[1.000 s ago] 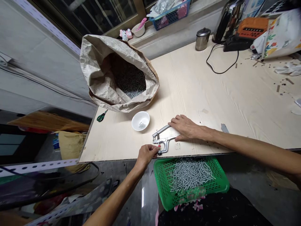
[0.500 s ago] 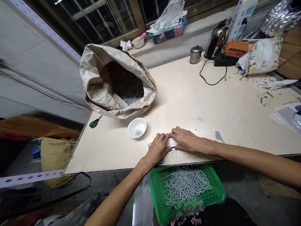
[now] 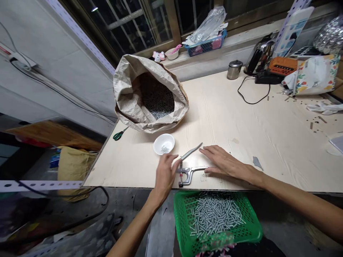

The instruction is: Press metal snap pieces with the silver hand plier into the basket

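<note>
A metal hand press tool (image 3: 188, 167) lies near the front edge of the pale wooden table (image 3: 241, 117), its upper lever raised. My right hand (image 3: 223, 162) lies flat on the table, fingers stretched, resting on the tool's lower handle. My left hand (image 3: 166, 171) is at the tool's head, fingers loosely spread, touching it; whether anything small is in them does not show. A small white bowl (image 3: 163, 144) with a few metal pieces stands just behind my left hand. Below the table edge sits a green basket (image 3: 217, 217) with several small metal pins.
An open paper sack (image 3: 150, 94) full of small metal parts stands at the back left, green scissors (image 3: 119, 134) beside it. A steel canister (image 3: 234, 69), kettle (image 3: 258, 55), black cord, orange box and a floral bag (image 3: 316, 75) line the back right. Small scraps lie at the right.
My left hand has drawn back from on top of the tool to its head. The tool's upper lever has come up. My right hand now lies flat on the lower handle. The view shifted.
</note>
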Available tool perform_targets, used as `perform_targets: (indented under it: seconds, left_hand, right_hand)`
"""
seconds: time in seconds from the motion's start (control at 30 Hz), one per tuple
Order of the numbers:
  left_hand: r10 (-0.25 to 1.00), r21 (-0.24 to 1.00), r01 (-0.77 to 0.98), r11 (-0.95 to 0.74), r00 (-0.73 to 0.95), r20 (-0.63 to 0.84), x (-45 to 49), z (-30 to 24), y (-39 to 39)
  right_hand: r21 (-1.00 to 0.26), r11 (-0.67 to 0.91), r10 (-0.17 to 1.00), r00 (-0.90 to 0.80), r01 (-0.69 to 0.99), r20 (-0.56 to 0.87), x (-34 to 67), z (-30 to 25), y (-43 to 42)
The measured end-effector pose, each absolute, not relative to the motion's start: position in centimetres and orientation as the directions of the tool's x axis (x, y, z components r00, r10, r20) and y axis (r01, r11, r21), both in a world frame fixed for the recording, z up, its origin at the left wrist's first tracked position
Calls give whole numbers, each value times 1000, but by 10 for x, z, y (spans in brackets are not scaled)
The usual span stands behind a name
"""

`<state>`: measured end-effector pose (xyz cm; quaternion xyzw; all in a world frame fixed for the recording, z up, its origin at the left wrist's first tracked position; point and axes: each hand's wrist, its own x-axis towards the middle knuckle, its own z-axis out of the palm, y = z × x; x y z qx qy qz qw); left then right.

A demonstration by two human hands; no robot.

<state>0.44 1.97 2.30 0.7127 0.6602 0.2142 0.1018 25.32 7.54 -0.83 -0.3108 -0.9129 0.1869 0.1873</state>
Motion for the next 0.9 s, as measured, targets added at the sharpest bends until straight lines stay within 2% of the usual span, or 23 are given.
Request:
perform_targets:
  seconds: [0.07, 0.13, 0.23, 0.33, 0.43, 0.57, 0.6, 0.73, 0.8, 0.9]
  left_hand:
    - [992, 399, 914, 70, -106, 68, -7, 28, 8]
    - [980, 343, 918, 197, -173, -102, -8, 27, -1]
    - [924, 307, 902, 302, -199, -326, 1, 20, -4]
    - [883, 310, 887, 343, -192, -428, 9, 15, 6]
    - [896, 284, 920, 270, -133, -423, 5, 18, 17]
    - [928, 129, 984, 124, -69, -367, -6, 31, 14]
    - [933, 123, 986, 110, -60, -354, -7, 36, 9]
    - [928, 302, 953, 13, 102, -359, 2, 56, -17]
    - [942, 318, 946, -58, 158, -297, 2, 62, -16]
    - [993, 123, 990, -62, 74, -91, -13, 63, 13]
  right_hand:
    - [-480, 718, 652, -729, 503, 211, 251, -7, 69]
    - [-482, 716, 649, -735, 505, 195, 241, -10, 61]
    - [-415, 734, 651, -730, 537, 207, 221, -21, 54]
    - [-313, 757, 647, -722, 574, 243, 208, -33, 54]
    - [-266, 776, 629, -731, 571, 265, 205, -40, 59]
    - [-290, 755, 655, -698, 588, 291, 209, -41, 65]
    - [-305, 744, 667, -683, 594, 297, 211, -41, 66]
    - [-355, 726, 686, -655, 589, 317, 213, -42, 69]
    - [-362, 726, 686, -651, 584, 325, 213, -43, 69]
    - [-359, 728, 685, -644, 584, 341, 213, -45, 69]
